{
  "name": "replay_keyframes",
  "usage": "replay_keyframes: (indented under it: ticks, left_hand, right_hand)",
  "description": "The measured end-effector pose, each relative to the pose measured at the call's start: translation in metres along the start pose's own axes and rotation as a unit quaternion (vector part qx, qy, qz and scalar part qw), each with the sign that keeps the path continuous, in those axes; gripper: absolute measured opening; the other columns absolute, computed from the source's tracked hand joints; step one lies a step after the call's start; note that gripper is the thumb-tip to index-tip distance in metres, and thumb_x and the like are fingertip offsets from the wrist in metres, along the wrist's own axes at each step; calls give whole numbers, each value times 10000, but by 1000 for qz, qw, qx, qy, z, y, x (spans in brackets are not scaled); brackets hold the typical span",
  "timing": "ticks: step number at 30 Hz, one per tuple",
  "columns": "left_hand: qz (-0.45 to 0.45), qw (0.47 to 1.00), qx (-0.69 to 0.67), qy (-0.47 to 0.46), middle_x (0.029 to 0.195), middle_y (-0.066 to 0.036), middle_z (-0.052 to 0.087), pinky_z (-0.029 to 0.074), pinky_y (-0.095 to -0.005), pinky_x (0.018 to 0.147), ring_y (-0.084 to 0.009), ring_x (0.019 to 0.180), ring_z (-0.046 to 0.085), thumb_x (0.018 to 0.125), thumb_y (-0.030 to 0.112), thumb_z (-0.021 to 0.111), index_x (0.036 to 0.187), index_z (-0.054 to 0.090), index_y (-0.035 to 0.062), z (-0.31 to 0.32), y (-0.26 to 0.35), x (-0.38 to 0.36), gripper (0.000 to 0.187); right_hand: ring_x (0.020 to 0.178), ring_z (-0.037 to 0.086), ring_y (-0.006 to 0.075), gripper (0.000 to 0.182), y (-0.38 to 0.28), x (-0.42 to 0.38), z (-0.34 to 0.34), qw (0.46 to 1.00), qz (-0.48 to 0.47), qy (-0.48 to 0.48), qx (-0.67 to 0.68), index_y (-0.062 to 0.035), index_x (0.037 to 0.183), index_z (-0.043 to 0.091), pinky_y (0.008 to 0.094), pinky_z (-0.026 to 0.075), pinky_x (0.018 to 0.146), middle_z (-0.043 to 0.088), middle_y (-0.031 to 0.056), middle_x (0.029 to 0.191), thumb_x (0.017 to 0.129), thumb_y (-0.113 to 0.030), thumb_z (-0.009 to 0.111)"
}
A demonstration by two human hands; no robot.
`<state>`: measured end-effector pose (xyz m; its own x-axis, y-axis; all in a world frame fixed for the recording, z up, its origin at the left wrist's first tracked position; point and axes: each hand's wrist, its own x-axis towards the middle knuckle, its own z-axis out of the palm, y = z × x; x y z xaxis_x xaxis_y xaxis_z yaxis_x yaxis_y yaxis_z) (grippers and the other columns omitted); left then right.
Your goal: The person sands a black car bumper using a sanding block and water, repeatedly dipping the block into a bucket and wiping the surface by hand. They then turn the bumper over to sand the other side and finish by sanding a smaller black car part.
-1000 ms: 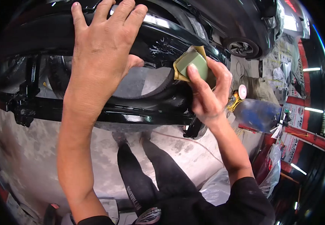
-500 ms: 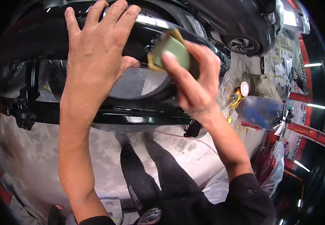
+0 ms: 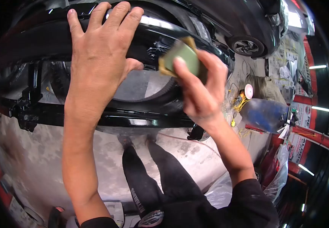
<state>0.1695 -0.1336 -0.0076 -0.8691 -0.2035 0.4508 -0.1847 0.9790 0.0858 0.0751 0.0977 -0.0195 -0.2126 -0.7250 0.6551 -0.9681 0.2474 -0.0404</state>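
My left hand (image 3: pixel 100 49) lies with spread fingers over the upper edge of a glossy black car body part (image 3: pixel 31 43), holding nothing. In my right hand (image 3: pixel 204 89) is a pale green sanding block (image 3: pixel 187 57), gripped between thumb and fingers. Yellowish sandpaper (image 3: pixel 165 66) sticks out around the block's edges. The block is over the black part, slightly blurred, and its underside is hidden. Whitish scuff marks (image 3: pixel 157 48) show on the black surface between my two hands. Below the part's openings runs a black lower bar (image 3: pixel 138 121).
A dark car with a wheel (image 3: pixel 246 46) stands at upper right. On the floor at right lie a yellow cord (image 3: pixel 241 102), a round pinkish disc (image 3: pixel 249 91) and a blue item under clear plastic (image 3: pixel 267 116). A thin hose (image 3: pixel 187 139) crosses the concrete floor (image 3: pixel 43 152).
My right hand has moved the sanding block a little right and down, uncovering more of the scuff marks. My left hand stays in about the same spot on the black part.
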Motion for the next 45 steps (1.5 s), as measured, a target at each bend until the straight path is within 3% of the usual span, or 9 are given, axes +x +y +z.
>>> replay_keyframes:
  ticks: [11,15,21,27,33,36,39,42,45]
  left_hand:
    - [0,1000,2,3,1541,-9,580,308,-704,1267,-281,1462,496,607,300,975,1572,544,188,0,0,0,1063]
    - [3,1000,0,-2,1538,-9,582,308,-702,1269,-279,1462,497,609,296,976,1571,545,189,0,0,-1,1059]
    - [1,1000,-5,9,1543,-16,585,298,-707,1268,-279,1467,497,606,295,972,1569,551,197,1,0,0,1056]
    - [-2,1000,-9,10,1542,-14,587,294,-715,1262,-284,1469,497,609,305,963,1573,552,192,1,-4,-1,1054]
    - [1,1000,-1,-4,1582,-9,562,281,-718,1269,-303,1512,467,647,347,936,1637,490,204,2,2,-4,1095]
    - [-13,1000,-5,-11,1671,-23,486,288,-706,1272,-332,1582,398,677,340,925,1691,412,201,0,5,-10,1144]
    - [-10,1000,-16,21,1761,-101,364,277,-698,1279,-386,1641,300,757,410,891,1736,307,141,7,22,-19,1172]
    - [-65,996,-51,29,1810,-234,202,240,-679,1295,-440,1673,195,820,630,785,1749,205,30,19,54,-30,1248]
    - [-82,992,-92,16,1832,-217,138,185,-656,1319,-410,1697,115,846,706,700,1749,171,1,26,93,-34,1261]
  right_hand:
    - [1127,639,405,540,-2,20,13,999,-31,16,6,-81,1306,771,479,496,985,636,229,1307,772,-22,717]
    - [1133,644,401,496,11,-13,-9,1000,-11,-11,-16,-82,1272,797,482,496,984,656,235,1299,787,-32,702]
    - [1124,641,413,553,-1,18,15,999,-13,31,17,-95,1294,785,483,498,981,661,231,1287,745,-39,747]
    - [1134,650,402,511,15,-18,-6,1000,12,15,4,-100,1287,790,482,502,993,670,238,1286,780,-69,732]
    - [1158,649,396,508,14,1,-14,997,21,34,59,-81,1304,791,471,514,981,666,255,1326,803,7,788]
    - [1166,672,383,420,20,-48,-57,988,143,-4,50,-28,1285,799,445,543,1008,663,283,1340,867,8,781]
    - [1206,668,394,399,28,-86,-76,982,179,-13,57,-21,1303,786,446,538,1030,660,282,1361,904,-15,779]
    - [1245,653,359,402,35,-101,-79,969,231,7,93,-16,1354,752,449,531,1048,655,255,1391,959,-81,791]
    - [1251,650,352,402,31,-105,-79,956,255,39,138,-4,1353,750,446,522,1069,651,253,1395,963,-91,788]
